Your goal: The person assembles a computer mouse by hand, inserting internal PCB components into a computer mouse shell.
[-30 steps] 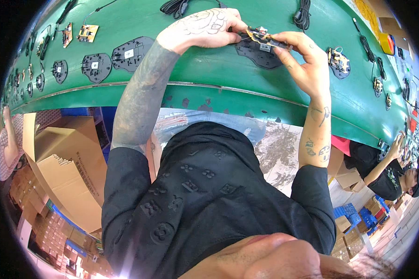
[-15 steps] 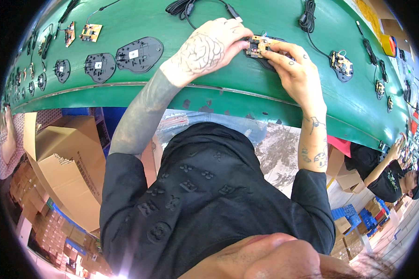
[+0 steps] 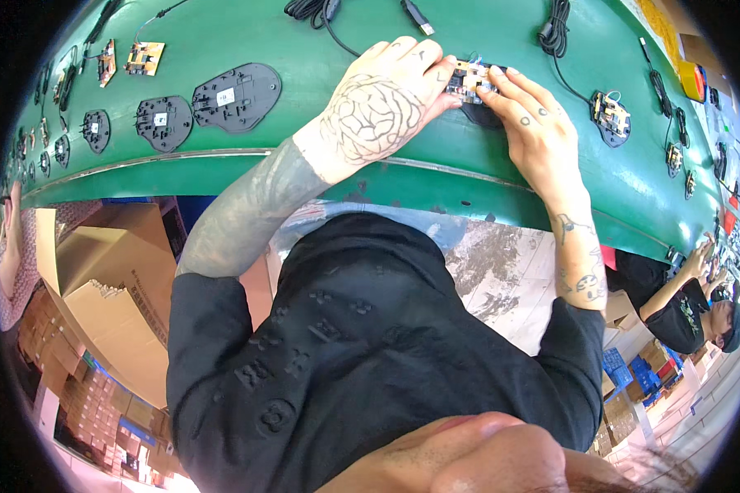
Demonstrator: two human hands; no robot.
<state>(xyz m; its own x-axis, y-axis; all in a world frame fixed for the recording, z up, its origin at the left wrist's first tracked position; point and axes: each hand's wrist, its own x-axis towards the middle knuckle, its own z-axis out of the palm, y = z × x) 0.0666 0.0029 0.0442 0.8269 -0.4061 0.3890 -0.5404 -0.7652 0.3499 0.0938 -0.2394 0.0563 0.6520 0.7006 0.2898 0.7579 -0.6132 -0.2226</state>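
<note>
I hold the circuit board [image 3: 471,79] over a black base plate [image 3: 483,117], inboard of the table's [image 3: 337,90] near edge. My left hand [image 3: 376,111] grips the board's left end between thumb and fingers. My right hand [image 3: 541,127] has its fingertips on the board's right part; its thumb is hidden, so I cannot tell whether it grips or only rests there. How far the board is seated on the plate is also hidden.

Toward the table's far side lie a black cable [image 3: 308,8] and a plug [image 3: 418,16]. Along the near edge, to my left, lies a larger black plate [image 3: 259,89]; to my right, a finished-looking board-and-plate unit [image 3: 611,119].
</note>
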